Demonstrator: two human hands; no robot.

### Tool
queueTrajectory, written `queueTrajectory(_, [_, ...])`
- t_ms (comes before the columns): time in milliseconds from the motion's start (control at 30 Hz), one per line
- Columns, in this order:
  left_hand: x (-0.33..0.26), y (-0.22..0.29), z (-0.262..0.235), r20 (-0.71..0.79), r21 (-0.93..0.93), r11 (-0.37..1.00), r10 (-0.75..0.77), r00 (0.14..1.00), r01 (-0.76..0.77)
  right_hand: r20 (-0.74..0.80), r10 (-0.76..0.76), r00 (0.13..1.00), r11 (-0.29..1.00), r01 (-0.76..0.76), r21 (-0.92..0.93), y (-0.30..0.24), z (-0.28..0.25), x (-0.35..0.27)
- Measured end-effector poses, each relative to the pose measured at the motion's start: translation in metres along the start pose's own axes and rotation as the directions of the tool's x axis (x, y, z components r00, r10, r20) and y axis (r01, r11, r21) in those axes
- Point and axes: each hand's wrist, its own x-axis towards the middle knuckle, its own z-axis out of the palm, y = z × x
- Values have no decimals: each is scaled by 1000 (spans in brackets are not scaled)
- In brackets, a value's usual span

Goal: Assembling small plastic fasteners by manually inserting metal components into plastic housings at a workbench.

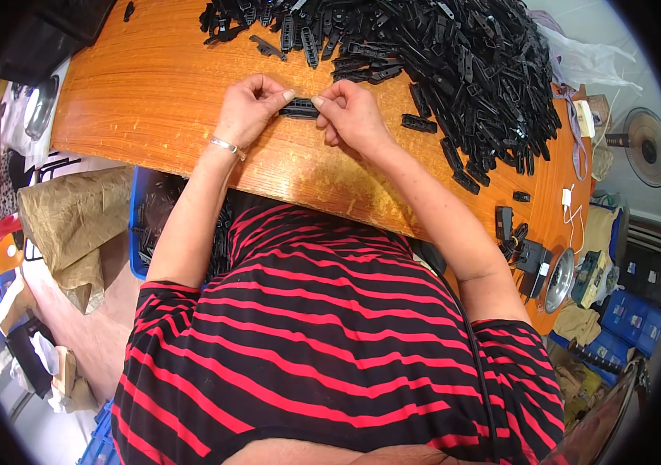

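Between my two hands is a small black ribbed plastic part [298,108], held level just over the wooden table [183,101]. The thumb and fingers of my left hand [251,108] pinch its left end. At the other end, my right hand [352,116] grips it between thumb and forefinger, the other fingers curled beneath. My fingertips cover both ends of the part. A big heap of similar black plastic parts [454,70] lies beyond my hands and to the right, with several loose ones along its near edge.
On the table's right side lie a black power adapter [533,257], a white plug with cable [567,198] and a round metal dish [560,280]. A blue crate [138,225] with black parts stands below the left edge. Farther right is a fan [648,147].
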Motion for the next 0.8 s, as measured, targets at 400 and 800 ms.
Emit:
queueTrajectory(400, [8, 3, -5, 25, 321, 946, -58, 998, 47, 50, 17, 999, 967, -4, -253, 0, -1, 9])
queueTrajectory(800, [-1, -8, -3, 31, 539, 839, 73, 997, -78, 49, -35, 998, 823, 56, -566, -3, 0, 12])
